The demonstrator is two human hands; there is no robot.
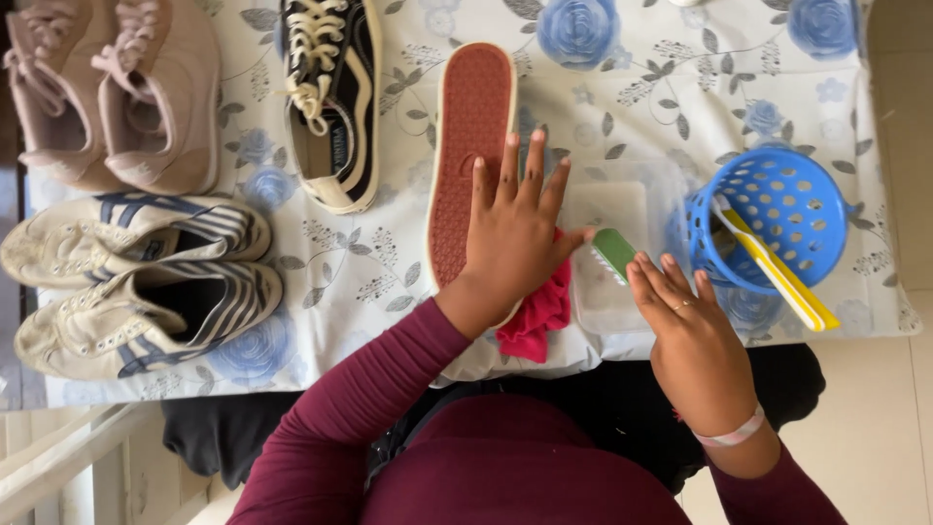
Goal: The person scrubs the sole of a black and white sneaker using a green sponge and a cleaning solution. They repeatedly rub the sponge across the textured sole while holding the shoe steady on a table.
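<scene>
Sole-scrubbing step, judged: left hand lies flat, fingers spread, pinning the upturned red-brown rubber-soled shoe on the floral-clothed worktop; right hand loosely grips the green-backed scrub brush, which next needs placing bristles-down on the sole.

Soft, even daylight fills the room, bright without being harsh. The bench and its pale floral cloth are evenly lit, with no glare on them. Shadows are faint: a thin soft one lies under the left hand on the sole, another beneath the blue basket. The floor at the right edge looks a little washed out. Focus is sharp across the bench; the fingers of the right hand are slightly soft. The bench edges bow slightly toward the corners.
</scene>
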